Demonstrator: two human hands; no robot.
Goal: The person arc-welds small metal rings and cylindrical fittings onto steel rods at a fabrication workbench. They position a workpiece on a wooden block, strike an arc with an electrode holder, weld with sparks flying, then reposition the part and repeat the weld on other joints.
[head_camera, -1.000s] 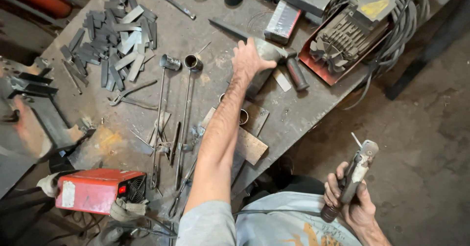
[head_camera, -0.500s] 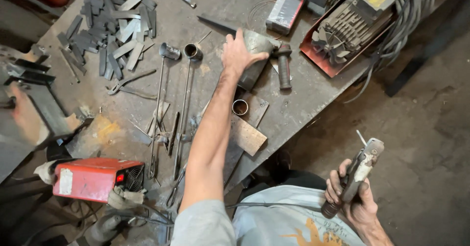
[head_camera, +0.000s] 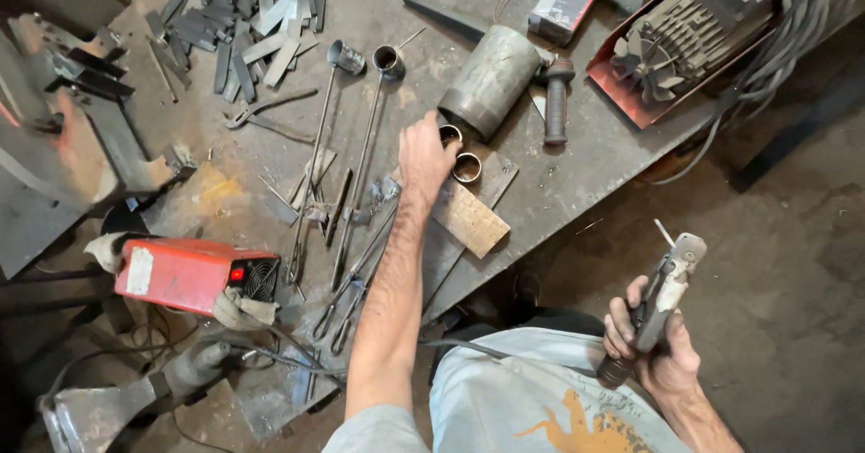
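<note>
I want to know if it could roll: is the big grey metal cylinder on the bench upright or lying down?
Lying down: the cylinder rests on its side, its long curved wall facing up.

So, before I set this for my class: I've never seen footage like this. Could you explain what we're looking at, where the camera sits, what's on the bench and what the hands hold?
There is no machine here: a person works with two bare hands, and the single picture comes from a camera worn on their head, looking down.

The surface is a worn metal workbench. On it lie a pile of flat metal strips, two long rods with cup ends, a large steel cylinder on its side, a black handle, a wooden block and two short metal rings. A red welding machine sits at the bench's near edge.

The left hand reaches over the bench, its fingers at the rings; whether it grips one I cannot tell. The right hand, off the bench, holds a welding electrode holder.
</note>
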